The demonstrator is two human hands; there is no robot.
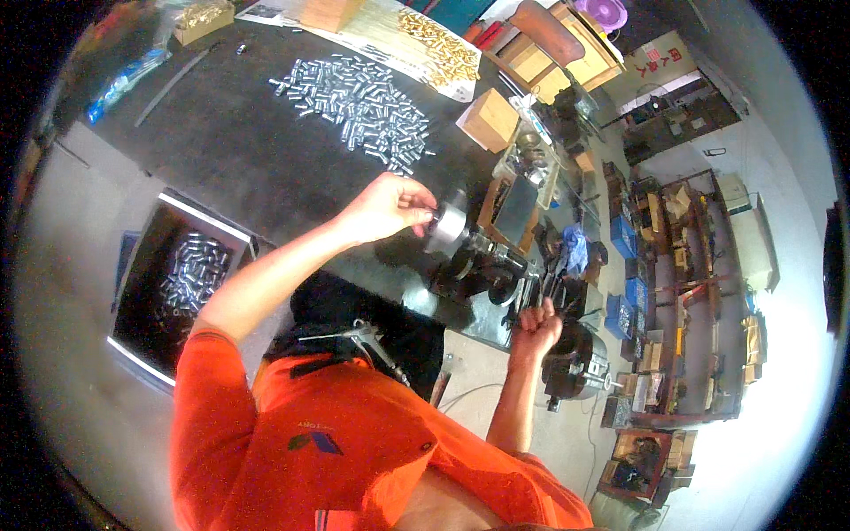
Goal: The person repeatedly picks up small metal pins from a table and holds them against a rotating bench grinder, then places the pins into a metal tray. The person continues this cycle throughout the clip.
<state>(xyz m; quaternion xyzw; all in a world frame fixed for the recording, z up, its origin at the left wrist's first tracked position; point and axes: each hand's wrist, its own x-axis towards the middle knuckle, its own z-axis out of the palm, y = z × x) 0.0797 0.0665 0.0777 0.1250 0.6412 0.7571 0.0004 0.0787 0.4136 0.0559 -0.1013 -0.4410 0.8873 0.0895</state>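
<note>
My left hand (387,209) reaches to the round metal chuck (450,223) of a small bench lathe. Its fingers are pinched together at the chuck's face, and what they hold, if anything, is too small to make out. Along the lathe's shaft (496,253), further right, my right hand (536,329) is closed near the bench's right edge, beside some metal rods or levers (551,281). What lies inside that fist is hidden. Beyond my left hand a wide heap of small silvery metal cylinders (363,104) is spread on the dark bench (221,133).
Brass-coloured parts (438,46) lie on paper at the back, near a wooden block (490,119). Below left stands a box (142,265) of more silvery cylinders. An air blow gun (367,341) lies against my front. Blue bins (622,237) and shelves (699,301) stand right.
</note>
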